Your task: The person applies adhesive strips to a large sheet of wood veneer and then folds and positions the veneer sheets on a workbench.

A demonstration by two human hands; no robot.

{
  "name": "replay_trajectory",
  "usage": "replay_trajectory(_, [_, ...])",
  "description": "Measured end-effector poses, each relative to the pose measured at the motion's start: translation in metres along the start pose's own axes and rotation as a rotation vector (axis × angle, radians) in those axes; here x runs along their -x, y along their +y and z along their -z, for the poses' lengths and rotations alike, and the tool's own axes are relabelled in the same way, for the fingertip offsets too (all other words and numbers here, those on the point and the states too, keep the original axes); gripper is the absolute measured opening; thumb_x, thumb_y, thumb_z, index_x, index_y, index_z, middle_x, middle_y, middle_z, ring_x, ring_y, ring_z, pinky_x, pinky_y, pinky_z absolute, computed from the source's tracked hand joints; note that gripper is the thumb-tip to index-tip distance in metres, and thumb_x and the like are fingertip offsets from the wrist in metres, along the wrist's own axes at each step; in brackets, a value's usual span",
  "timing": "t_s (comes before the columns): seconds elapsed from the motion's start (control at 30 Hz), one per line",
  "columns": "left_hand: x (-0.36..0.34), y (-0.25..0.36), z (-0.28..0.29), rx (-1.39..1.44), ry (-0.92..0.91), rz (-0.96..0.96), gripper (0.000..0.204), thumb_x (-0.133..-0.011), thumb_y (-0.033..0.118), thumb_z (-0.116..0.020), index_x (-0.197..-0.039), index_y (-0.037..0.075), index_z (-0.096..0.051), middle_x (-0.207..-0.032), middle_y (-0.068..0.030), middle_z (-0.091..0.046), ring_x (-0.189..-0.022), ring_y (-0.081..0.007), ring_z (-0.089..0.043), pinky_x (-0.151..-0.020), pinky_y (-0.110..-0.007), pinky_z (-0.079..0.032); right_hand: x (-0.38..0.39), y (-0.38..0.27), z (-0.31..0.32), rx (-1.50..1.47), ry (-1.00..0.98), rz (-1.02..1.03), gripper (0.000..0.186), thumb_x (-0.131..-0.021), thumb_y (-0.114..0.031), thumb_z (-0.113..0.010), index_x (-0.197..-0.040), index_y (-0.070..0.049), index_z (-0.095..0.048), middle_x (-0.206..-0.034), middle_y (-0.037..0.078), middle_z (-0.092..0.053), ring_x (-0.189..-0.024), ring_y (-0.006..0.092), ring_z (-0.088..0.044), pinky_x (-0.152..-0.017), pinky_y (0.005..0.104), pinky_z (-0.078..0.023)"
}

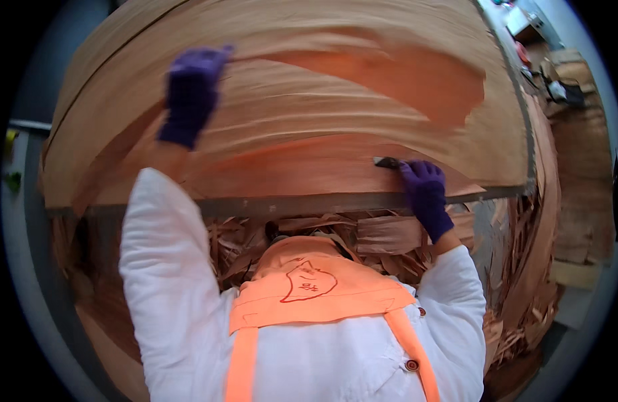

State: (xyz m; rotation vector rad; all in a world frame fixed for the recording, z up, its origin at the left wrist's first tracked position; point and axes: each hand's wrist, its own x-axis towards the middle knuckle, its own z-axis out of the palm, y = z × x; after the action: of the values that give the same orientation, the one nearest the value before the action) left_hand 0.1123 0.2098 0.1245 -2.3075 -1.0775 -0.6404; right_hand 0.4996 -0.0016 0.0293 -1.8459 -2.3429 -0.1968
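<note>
A broad stack of thin wood veneer sheets (309,107) lies in front of me, pale and wavy on top. Over its far part stretches a reddish veneer sheet (389,77), tapering leftward to my left hand (195,94). This hand, in a purple glove and blurred by motion, is closed and appears to pinch the sheet's narrow end. My right hand (426,194), also purple-gloved, is closed round a short knife (387,162) with a dark body and a pale tip pointing left. It rests at the near edge, beside a second reddish veneer piece (309,164).
A grey table edge (309,203) runs under the stack's near side. Torn veneer scraps (389,234) pile up below it, with more long strips (540,268) along the right. Farther right stands a brown surface (583,167) with a dark object (571,92) on it.
</note>
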Motion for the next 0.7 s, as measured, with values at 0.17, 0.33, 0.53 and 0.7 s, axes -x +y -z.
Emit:
replay_trajectory(0.17, [0.153, -0.174, 0.152, -0.550, -0.128, 0.243, 0.047, -0.078, 0.003, -0.053, -0.123, 0.019, -0.053, -0.083, -0.0115, -0.059, -0.076, -0.0287, -0.057, -0.067, -0.038, -0.047, 0.000, 0.005, 0.001, -0.074, -0.051, 0.033, 0.041, -0.070, -0.013, -0.057, -0.111, -0.010, -0.057, -0.102, 0.009, -0.056, -0.098, 0.0287, -0.053, -0.083, 0.0417, -0.040])
replay_trajectory(0.33, [0.394, -0.174, 0.325, -1.056, -0.689, 0.908, 0.037, -0.085, 0.013, -0.048, -0.123, 0.014, -0.048, -0.097, -0.0164, -0.060, -0.088, -0.0318, -0.060, -0.074, -0.039, -0.048, -0.002, -0.004, 0.009, -0.068, 0.017, 0.061, 0.035, -0.073, -0.012, -0.057, -0.109, -0.009, -0.059, -0.097, 0.011, -0.056, -0.092, 0.0302, -0.054, -0.080, 0.0415, -0.042])
replay_trajectory(0.53, [0.518, -0.086, 0.361, -0.934, -1.088, 1.988, 0.032, -0.087, 0.029, -0.049, -0.111, 0.010, -0.060, -0.111, -0.0140, -0.061, -0.097, -0.0311, -0.060, -0.079, -0.042, -0.050, 0.002, -0.013, 0.000, -0.080, 0.019, 0.005, 0.031, -0.077, -0.014, -0.057, -0.107, -0.010, -0.058, -0.102, 0.012, -0.056, -0.097, 0.0311, -0.053, -0.081, 0.0431, -0.041])
replay_trajectory(0.7, [0.466, -0.120, 0.284, -0.775, -1.218, 1.747, 0.036, -0.083, 0.041, -0.052, -0.099, 0.013, -0.067, -0.101, -0.0113, -0.065, -0.091, -0.0302, -0.063, -0.073, -0.043, -0.051, 0.007, -0.011, 0.002, -0.017, -0.039, -0.099, 0.032, -0.074, -0.016, -0.059, -0.105, -0.009, -0.058, -0.102, 0.012, -0.057, -0.097, 0.0314, -0.053, -0.080, 0.0427, -0.041])
